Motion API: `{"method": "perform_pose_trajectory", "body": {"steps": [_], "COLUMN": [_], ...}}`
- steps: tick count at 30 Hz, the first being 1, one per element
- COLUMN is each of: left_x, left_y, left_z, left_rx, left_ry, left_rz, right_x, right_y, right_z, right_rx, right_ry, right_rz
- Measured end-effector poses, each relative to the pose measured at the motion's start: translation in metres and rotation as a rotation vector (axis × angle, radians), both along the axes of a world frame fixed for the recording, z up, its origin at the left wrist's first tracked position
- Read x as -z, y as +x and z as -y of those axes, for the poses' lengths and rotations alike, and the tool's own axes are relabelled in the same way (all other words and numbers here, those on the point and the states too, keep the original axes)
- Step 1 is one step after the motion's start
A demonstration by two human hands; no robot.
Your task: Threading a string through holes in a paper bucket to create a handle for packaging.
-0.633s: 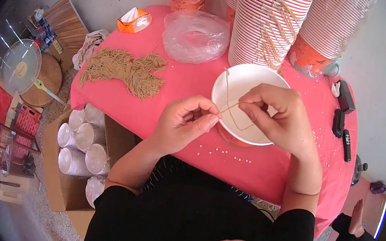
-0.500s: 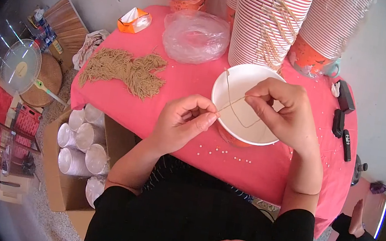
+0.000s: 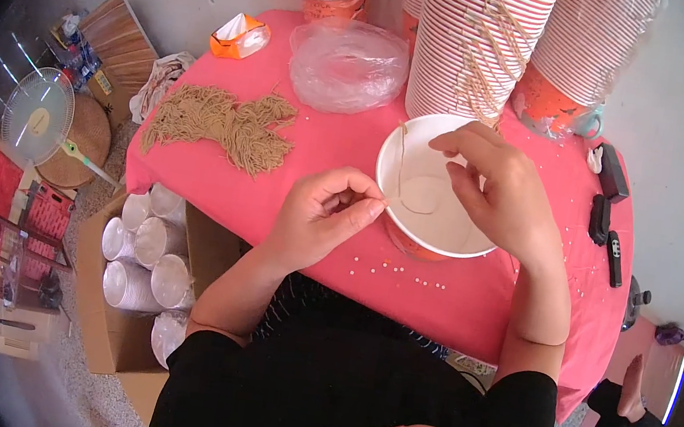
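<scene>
My left hand [image 3: 325, 218] pinches the end of a thin tan twine [image 3: 402, 163] between thumb and forefinger, just outside the near-left rim of a white paper bucket [image 3: 437, 234]. From the bucket's far-left rim the twine hangs down inside and curves back toward those fingertips. Over the bucket's right side hovers my right hand [image 3: 509, 195], its thumb and fingers apart and nothing visible between them. The bucket stands upright on the pink tablecloth [image 3: 334, 147], and a strip of its orange outside shows at the near side.
A pile of tan twine pieces [image 3: 231, 130] lies at left. Behind are a clear plastic bag [image 3: 347, 70] and tall bucket stacks [image 3: 444, 49], one with twine hanging off it. Small white beads [image 3: 387, 265] dot the cloth. A carton of wrapped cups [image 3: 111, 330] stands lower left.
My right hand has let go of the twine, and its fingers have spread and lifted slightly. The twine has gone slack inside the bucket. My left hand keeps its pinch in place.
</scene>
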State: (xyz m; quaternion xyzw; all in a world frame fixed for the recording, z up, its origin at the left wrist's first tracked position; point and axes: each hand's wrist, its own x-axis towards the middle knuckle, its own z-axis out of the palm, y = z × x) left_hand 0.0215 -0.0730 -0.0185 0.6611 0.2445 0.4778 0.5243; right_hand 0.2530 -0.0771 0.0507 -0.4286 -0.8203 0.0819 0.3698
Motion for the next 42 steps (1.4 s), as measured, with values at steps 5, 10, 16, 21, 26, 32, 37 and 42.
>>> {"method": "perform_pose_trajectory", "body": {"steps": [5, 10, 16, 21, 26, 32, 37, 42], "left_x": [-0.001, -0.002, -0.004, 0.000, 0.001, 0.008, 0.002, 0.000], "left_y": [0.002, 0.007, 0.006, 0.007, 0.009, 0.007, 0.011, 0.014], "left_z": [0.002, 0.004, 0.003, 0.000, 0.001, -0.004, -0.002, -0.002], "left_rx": [0.045, 0.057, 0.020, -0.021, -0.038, -0.066, -0.113, -0.072], "left_ry": [-0.067, -0.024, 0.027, 0.062, 0.087, 0.187, 0.355, 0.421], "left_rz": [0.008, 0.037, -0.003, -0.032, -0.050, -0.048, -0.103, -0.208], "right_x": [0.002, 0.002, 0.004, 0.010, 0.007, 0.000, 0.000, 0.002], "right_y": [-0.009, -0.025, -0.025, -0.022, -0.018, -0.004, 0.005, 0.006], "right_z": [0.008, 0.016, 0.013, 0.010, 0.011, 0.004, -0.004, -0.003], "right_rx": [-0.170, -0.252, -0.217, -0.256, -0.246, -0.121, -0.135, -0.120], "right_ry": [-0.181, -0.253, -0.295, -0.054, -0.080, -0.202, -0.190, -0.210], "right_rz": [-0.100, -0.032, -0.069, -0.088, -0.120, -0.209, -0.142, -0.081]}}
